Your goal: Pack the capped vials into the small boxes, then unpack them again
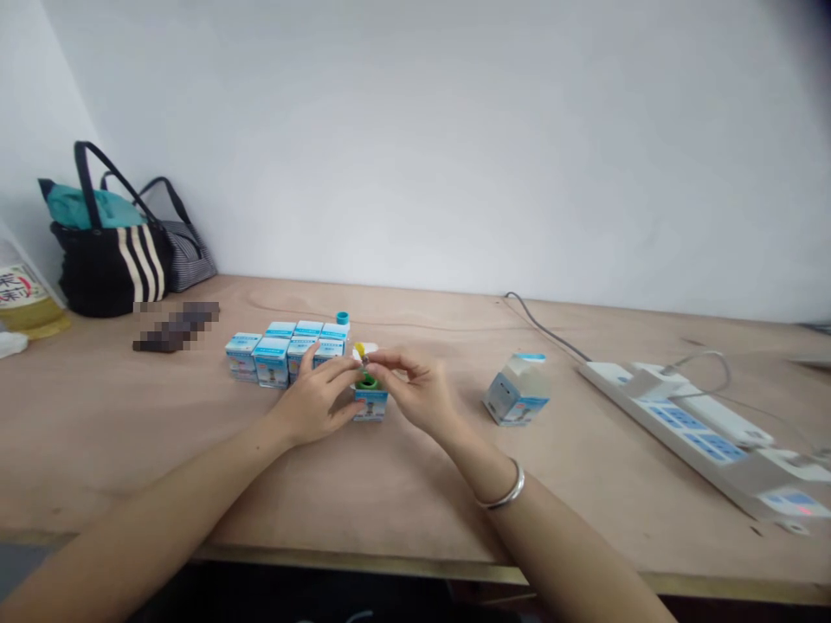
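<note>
A small blue and white carton [370, 407] stands upright with its top open, and a green ring-shaped piece [369, 382] shows in the opening. My left hand [315, 402] is closed about the carton's left side, thumb low and fingers over the top edge. Just above the opening, my right hand [415, 389] pinches thumb and forefinger on something too small to make out. Near those fingertips shows a small yellow piece [359, 349]. Several closed cartons [271, 363] of the same kind stand in rows to the left, with a blue cap [343, 318] behind them.
An open carton [518, 391] stands tilted-looking on the right. Beyond it lies a white power strip [675, 424] with plugs and a grey cable [545, 324]. Bags [110, 260], a blurred dark object [177, 326] and a bottle of yellow liquid [29, 298] are at the left.
</note>
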The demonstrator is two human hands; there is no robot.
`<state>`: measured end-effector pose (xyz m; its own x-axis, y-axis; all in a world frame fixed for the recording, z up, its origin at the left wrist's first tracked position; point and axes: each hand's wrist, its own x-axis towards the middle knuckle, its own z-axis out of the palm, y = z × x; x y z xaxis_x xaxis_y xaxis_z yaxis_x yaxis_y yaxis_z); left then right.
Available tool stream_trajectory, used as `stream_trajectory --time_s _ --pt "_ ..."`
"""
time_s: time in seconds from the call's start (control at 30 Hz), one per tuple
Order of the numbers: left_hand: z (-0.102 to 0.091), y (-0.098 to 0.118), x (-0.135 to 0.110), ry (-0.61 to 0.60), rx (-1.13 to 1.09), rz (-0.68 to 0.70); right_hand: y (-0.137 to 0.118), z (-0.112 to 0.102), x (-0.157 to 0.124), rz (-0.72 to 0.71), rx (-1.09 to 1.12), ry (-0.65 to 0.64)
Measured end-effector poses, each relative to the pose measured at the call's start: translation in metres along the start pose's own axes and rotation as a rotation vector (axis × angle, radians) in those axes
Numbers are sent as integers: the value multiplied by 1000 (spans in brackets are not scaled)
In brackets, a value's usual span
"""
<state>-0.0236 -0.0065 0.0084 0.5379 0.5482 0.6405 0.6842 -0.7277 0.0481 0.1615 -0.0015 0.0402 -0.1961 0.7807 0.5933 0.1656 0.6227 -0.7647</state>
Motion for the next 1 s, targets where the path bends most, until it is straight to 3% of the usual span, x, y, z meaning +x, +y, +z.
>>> stream_trajectory --time_s 0.17,0.27,0.37,0.57,0.73,0.83,0.93,1.0 --pt "0 -1 0 -22 -31 -10 2 3 -1 128 60 61" --pt "0 -1 0 -15 -27 -13 4 0 -1 149 -12 39" --pt "0 -1 1 -21 -18 -13 4 -3 -2 98 -157 -35" --pt "1 -1 0 -7 -14 -3 5 -6 -1 -72 -423 5" --pt "1 -1 -1 26 8 1 12 -10 3 -10 -374 87" --pt "1 0 -1 136 14 -67 21 -13 5 93 -273 147" --pt "1 1 -2 229 -34 -145 28 -13 5 215 -129 139" --pt "3 2 -2 214 -71 -151 29 -12 4 289 -31 96"
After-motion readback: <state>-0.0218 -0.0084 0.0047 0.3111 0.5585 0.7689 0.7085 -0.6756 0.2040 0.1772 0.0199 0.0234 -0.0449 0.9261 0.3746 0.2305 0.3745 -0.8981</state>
